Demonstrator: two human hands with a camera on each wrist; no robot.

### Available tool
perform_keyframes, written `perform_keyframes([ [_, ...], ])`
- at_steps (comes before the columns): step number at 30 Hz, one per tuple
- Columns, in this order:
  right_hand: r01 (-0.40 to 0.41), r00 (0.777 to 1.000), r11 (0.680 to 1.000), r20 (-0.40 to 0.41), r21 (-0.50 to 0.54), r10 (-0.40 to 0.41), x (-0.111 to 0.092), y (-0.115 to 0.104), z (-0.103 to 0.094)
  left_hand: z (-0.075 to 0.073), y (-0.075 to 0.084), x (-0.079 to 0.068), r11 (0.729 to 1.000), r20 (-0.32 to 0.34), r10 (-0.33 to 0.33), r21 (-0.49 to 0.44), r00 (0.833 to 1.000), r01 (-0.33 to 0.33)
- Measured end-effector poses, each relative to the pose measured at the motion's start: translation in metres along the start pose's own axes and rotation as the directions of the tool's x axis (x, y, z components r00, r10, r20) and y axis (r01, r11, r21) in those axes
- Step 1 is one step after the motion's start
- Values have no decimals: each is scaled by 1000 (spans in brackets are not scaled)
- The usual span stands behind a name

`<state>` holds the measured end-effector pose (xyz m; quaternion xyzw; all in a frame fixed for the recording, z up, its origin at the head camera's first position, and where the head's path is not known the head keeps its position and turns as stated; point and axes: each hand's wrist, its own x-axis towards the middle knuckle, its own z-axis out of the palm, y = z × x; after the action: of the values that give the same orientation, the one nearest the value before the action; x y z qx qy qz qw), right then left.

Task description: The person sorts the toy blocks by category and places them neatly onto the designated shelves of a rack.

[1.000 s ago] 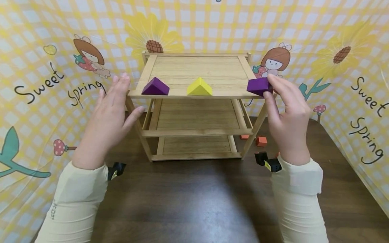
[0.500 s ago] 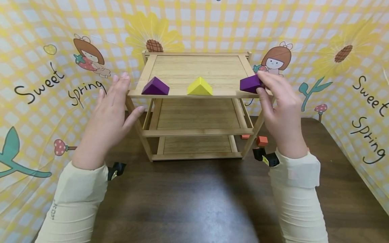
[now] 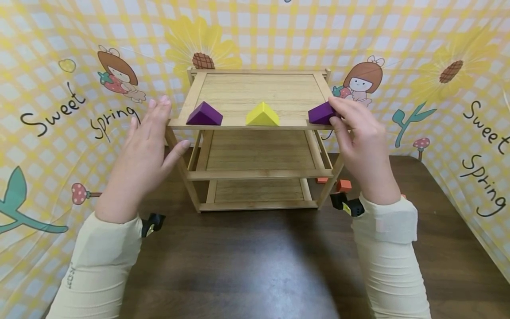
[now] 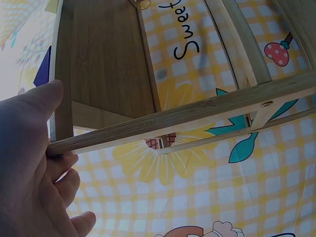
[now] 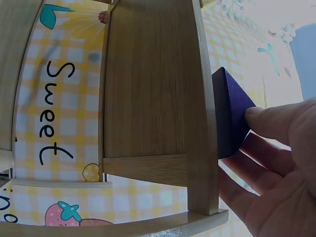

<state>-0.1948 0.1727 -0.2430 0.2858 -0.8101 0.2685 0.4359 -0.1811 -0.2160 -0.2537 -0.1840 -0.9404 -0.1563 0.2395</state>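
Note:
A purple triangular block [image 3: 320, 114] sits at the front right of the wooden rack's top shelf [image 3: 259, 86]. My right hand [image 3: 362, 146] pinches its right side between thumb and fingers; in the right wrist view the thumb presses the sloping face of that purple block [image 5: 231, 116]. At the front left corner of the rack, my left hand [image 3: 139, 155] rests with fairly straight fingers, and in the left wrist view the thumb and fingers of the left hand [image 4: 29, 163] lie either side of the corner. Another purple triangular block [image 3: 204, 114] and a yellow triangular block [image 3: 262, 114] stand along the front edge.
Two lower shelves of the rack show, the middle shelf [image 3: 259, 150] and the bottom shelf [image 3: 258, 190]. Orange blocks, one an orange cube [image 3: 344, 185], lie on the dark table [image 3: 239, 266] by the right legs. A yellow checked cloth [image 3: 279, 35] hangs behind and at the sides.
My right hand has moved left with the purple block, bringing it from the rack's right corner to lie along the front edge, turned slightly. The left hand has stayed in place.

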Motion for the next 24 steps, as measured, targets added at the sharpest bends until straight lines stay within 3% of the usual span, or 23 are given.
perform_keyframes([
  [7,-21,999,1000,48,-19,22,0,0,1,0,0,0,1000,0,-5,2,1000,5],
  [24,-71,996,997,47,26,70,3,-4,6,-1,0,0,1000,-5,-2,3,1000,2],
])
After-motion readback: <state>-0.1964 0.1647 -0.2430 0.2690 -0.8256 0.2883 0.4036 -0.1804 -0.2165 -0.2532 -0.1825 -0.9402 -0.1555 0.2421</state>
